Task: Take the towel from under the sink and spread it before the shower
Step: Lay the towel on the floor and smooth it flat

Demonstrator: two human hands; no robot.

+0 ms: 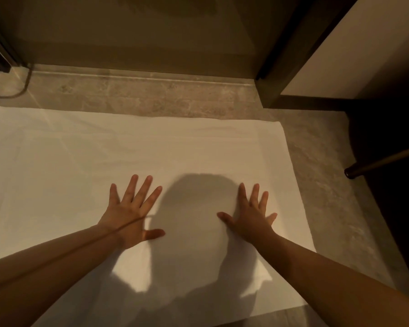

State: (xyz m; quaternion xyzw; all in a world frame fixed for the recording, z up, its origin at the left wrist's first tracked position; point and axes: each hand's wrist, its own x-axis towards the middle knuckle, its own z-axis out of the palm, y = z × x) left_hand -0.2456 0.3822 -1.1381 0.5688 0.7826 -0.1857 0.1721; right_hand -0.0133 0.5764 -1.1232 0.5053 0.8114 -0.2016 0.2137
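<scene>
A white towel (137,149) lies spread flat on the stone floor, its far edge running just short of the shower threshold (142,79). My left hand (132,211) rests palm down on the towel's middle, fingers splayed. My right hand (253,215) lies flat on it too, a little to the right, fingers apart. Neither hand grips anything. A dark shadow of my head falls on the towel between the hands.
The shower floor (139,31) lies beyond the threshold. A dark door frame (281,43) and a pale wall panel (354,55) stand at the right. A dark rod with a capped end (364,168) juts in from the right edge. A curved pipe (24,88) sits at far left.
</scene>
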